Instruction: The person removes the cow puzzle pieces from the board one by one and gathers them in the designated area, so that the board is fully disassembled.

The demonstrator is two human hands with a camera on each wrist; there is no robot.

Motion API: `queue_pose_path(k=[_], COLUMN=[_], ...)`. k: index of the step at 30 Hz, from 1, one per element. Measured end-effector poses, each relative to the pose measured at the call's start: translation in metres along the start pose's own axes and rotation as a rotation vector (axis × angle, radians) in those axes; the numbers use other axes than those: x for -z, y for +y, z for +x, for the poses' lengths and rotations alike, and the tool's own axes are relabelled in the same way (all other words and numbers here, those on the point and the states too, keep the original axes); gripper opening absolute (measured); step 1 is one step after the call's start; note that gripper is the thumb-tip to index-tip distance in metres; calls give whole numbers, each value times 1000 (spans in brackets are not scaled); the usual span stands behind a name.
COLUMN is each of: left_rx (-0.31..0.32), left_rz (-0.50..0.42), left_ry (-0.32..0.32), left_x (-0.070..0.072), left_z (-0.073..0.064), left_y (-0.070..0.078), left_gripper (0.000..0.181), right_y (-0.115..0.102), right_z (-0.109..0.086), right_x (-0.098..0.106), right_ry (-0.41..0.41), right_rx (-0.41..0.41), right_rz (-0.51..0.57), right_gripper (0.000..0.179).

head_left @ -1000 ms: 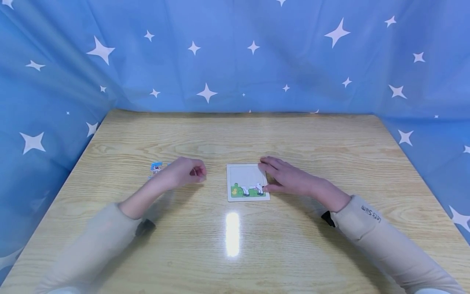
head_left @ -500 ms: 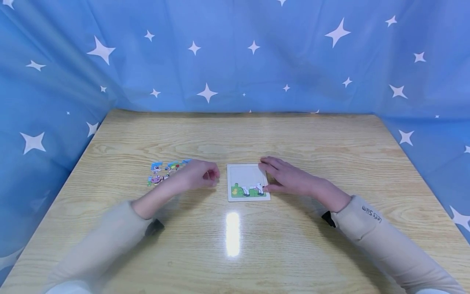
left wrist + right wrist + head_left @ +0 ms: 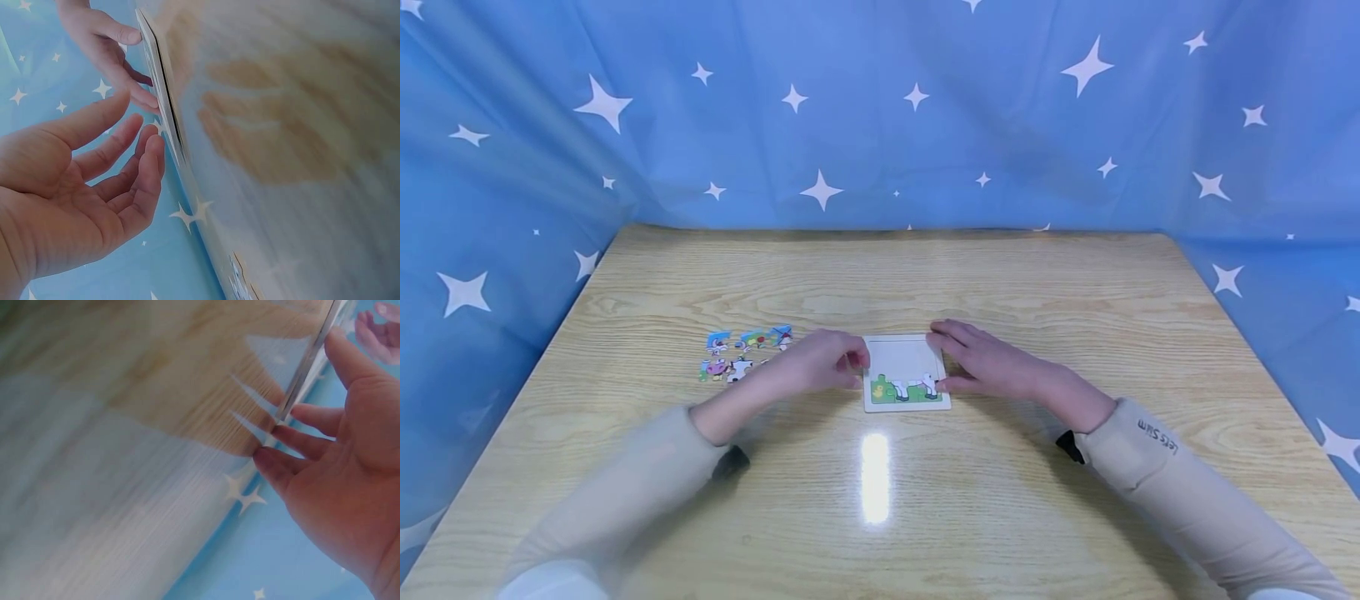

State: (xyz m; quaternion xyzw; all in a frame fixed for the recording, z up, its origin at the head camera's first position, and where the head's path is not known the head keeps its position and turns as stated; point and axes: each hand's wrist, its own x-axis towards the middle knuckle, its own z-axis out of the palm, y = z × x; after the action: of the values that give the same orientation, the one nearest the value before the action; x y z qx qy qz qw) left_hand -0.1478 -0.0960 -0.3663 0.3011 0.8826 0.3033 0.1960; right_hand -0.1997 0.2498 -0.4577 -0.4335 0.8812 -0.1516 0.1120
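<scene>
A square puzzle tray [image 3: 868, 404] with a pale rim lies in the middle of the table. Along its near side sit puzzle pieces [image 3: 917, 390] showing green grass, a duck and animal legs; its upper part is bare. My right hand [image 3: 988, 362] touches the tray's right edge with thumb and fingertips, fingers fairly straight, as the right wrist view also shows. Beside the tray's left edge is my left hand [image 3: 823, 362]. In the left wrist view that left hand [image 3: 94, 181] has loosely bent fingers, thumb apart, and nothing visible between them.
Several loose puzzle pieces [image 3: 718, 342] with blue, green and cow pictures lie on the wooden table [image 3: 1015, 500], left of the tray, partly behind the left forearm. A blue curtain [image 3: 880, 125] with white stars surrounds the table's back and sides.
My left hand has moved right, from near the loose pieces to the tray's left edge, uncovering more pieces. The right hand and the tray have stayed in place.
</scene>
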Motion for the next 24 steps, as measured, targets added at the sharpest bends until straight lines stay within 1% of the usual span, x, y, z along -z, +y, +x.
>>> queue_pose_path(k=[7, 11, 14, 18, 24], left_rx=[6, -12, -37, -42, -46], left_rz=[29, 69, 113, 146, 153], left_ry=[-30, -35, -39, -53, -65], left_x=[-3, -6, -8, -10, -14], left_z=[6, 9, 11, 12, 14], left_y=[8, 10, 11, 13, 16], left_gripper=[21, 24, 27, 33, 38], right_y=[-2, -3, -3, -1, 0], right_z=[0, 0, 0, 0, 1], right_x=[1, 1, 1, 1, 0], right_ry=[13, 12, 11, -1, -8], right_rx=[3, 1, -3, -11, -18], right_rz=[-1, -3, 1, -11, -24], right_gripper=[87, 87, 87, 87, 87])
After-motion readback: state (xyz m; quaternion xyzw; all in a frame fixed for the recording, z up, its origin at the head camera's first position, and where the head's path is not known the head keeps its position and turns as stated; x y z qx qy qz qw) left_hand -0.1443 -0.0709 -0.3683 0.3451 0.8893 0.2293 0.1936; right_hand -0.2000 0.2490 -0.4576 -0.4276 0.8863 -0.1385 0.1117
